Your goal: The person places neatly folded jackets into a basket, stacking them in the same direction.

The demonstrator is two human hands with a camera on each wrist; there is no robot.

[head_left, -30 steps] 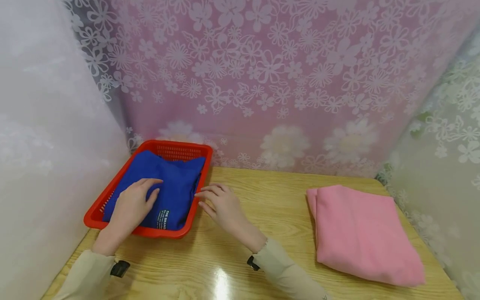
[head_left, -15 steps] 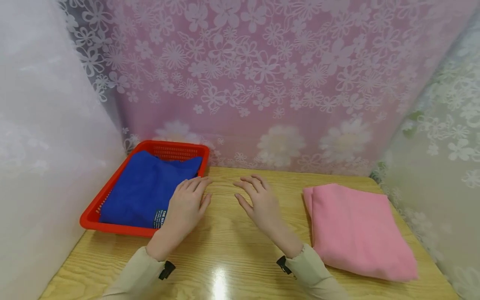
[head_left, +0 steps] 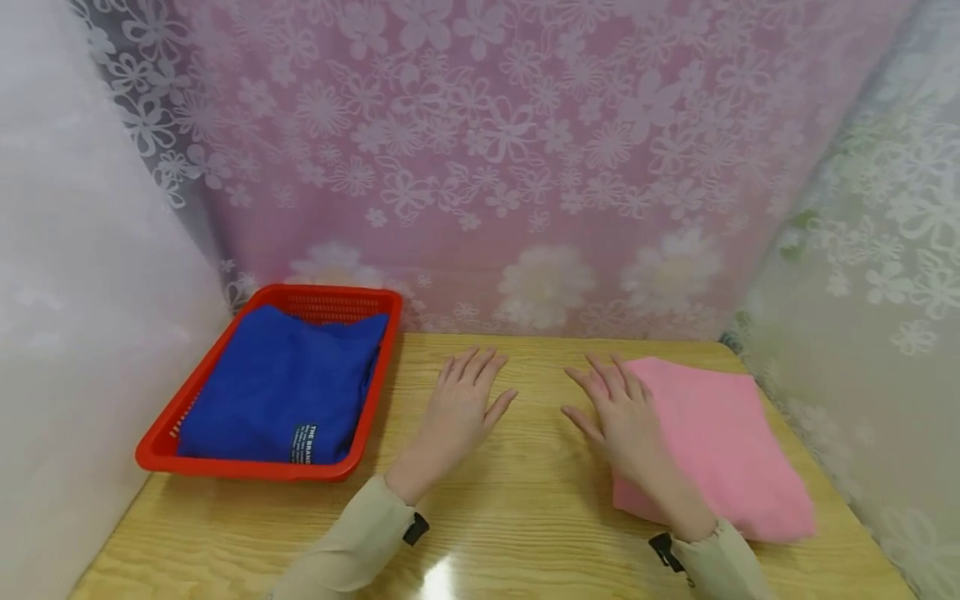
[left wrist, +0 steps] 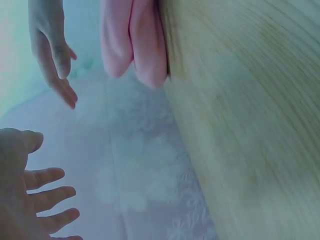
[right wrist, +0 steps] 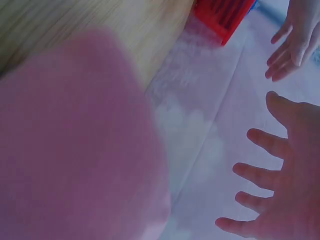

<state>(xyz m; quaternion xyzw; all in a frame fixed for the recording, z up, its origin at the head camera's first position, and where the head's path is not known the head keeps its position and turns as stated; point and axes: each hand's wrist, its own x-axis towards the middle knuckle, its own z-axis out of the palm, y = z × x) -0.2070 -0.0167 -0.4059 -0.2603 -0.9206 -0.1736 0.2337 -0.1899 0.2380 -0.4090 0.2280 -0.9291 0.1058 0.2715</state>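
Observation:
A folded pink cloth (head_left: 720,442) lies on the right side of the wooden table. My right hand (head_left: 626,425) hovers over its left edge, fingers spread, holding nothing; in the right wrist view the cloth (right wrist: 80,145) sits below the hand (right wrist: 290,180). Above the middle of the table is my left hand (head_left: 457,412), its fingers also spread and nothing in them. To the left, a red plastic basket (head_left: 375,392) contains a folded blue cloth (head_left: 285,375) with a dark printed label. In the left wrist view the pink cloth (left wrist: 135,40) shows as stacked rounded folds.
A pale wood-grain table (head_left: 510,533) carries everything. Behind it hangs a pink flowered curtain (head_left: 480,167). Whitish sheets close off the left side (head_left: 97,275) and right side (head_left: 862,333).
Both hands have left the red basket and travelled right, the left to mid-table and the right to the pink cloth. The blue cloth stays in the basket.

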